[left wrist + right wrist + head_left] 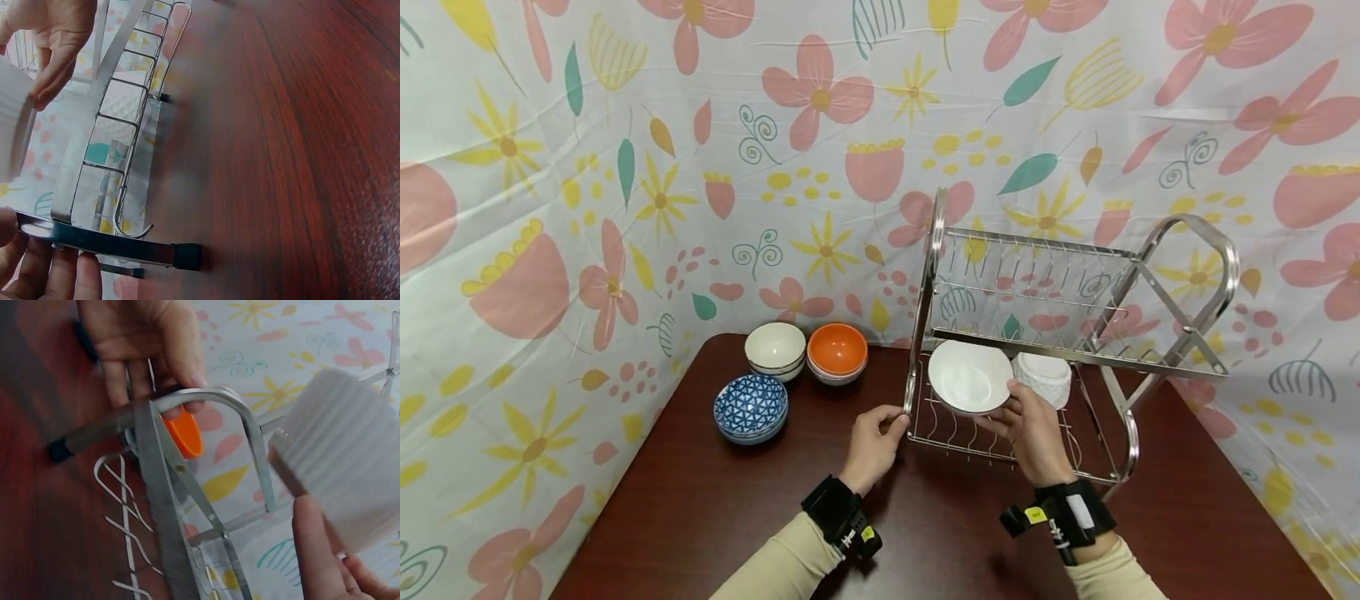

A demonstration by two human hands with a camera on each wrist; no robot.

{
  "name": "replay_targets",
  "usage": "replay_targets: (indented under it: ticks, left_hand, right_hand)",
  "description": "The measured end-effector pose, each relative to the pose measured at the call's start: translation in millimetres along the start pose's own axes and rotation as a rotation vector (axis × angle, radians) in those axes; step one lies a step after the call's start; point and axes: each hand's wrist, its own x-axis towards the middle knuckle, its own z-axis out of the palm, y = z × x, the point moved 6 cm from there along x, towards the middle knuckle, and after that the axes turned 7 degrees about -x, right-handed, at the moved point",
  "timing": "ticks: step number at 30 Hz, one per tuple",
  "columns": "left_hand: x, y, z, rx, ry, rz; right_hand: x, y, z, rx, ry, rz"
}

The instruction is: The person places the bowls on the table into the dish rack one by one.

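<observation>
My left hand (874, 442) grips the lower left side of a two-tier metal dish rack (920, 325), its fingers and thumb around the frame tube (112, 240) in the left wrist view. A white bowl (968, 377) is pinched at its right rim by my right hand (1036, 435). The bowl is tilted with its inside toward the head camera, above the front of the lower tier; its ribbed outside (350, 450) shows in the right wrist view. Just right of it, a white textured bowl (1047, 385) sits on the lower tier, partly behind the upper tier's edge.
On the left of the dark wooden table (715, 517) stand stacked blue-patterned bowls (751, 406), cream bowls (775, 346) and an orange bowl (837, 349) on a lighter one. A flowered cloth (820, 167) hangs behind the table. The rack's upper tier (1037, 287) overhangs the lower one.
</observation>
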Motion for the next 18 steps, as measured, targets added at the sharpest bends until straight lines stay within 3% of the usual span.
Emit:
replay_targets:
  ticks: [11, 18]
  left_hand:
    - [-0.6, -0.7, -2.1, 0.018, -0.013, 0.024]
    - [-1.2, -0.2, -0.7, 0.039, -0.028, 0.031]
  right_hand:
    - [21.4, -19.7, -4.2, -0.339, 0.085, 0.006]
    - [33.8, -30.9, -5.2, -0.772, 0.075, -0.030]
